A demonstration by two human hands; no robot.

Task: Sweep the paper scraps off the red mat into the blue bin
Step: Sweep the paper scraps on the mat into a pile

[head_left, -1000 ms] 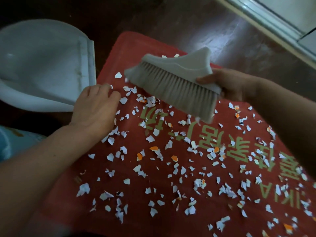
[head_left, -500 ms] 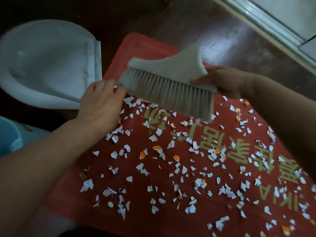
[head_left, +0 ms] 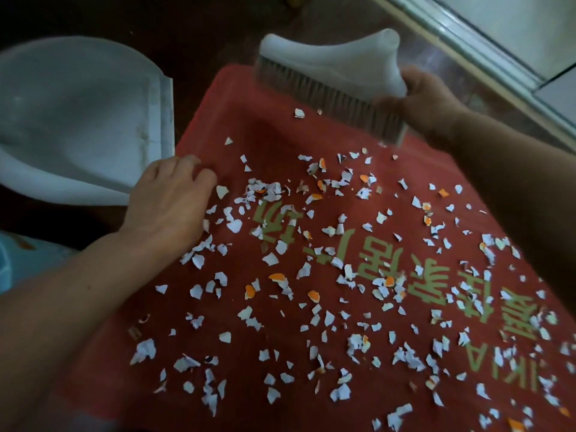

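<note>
Swung back from the left hand (head_left: 170, 202), the brush (head_left: 327, 68) now hangs over the mat's (head_left: 265, 141) far edge, bristles tilted down, likely set to start a stroke behind the scraps (head_left: 270, 259). The right hand (head_left: 422, 101) grips its handle end. The left hand rests with bent fingers on the mat's left edge, probably pinning it; whether it pinches the edge I cannot tell. Scraps lie all over the mat. A dustpan (head_left: 78, 120) waits just beside that edge; the bin (head_left: 4, 269) peeks in at the left.
</note>
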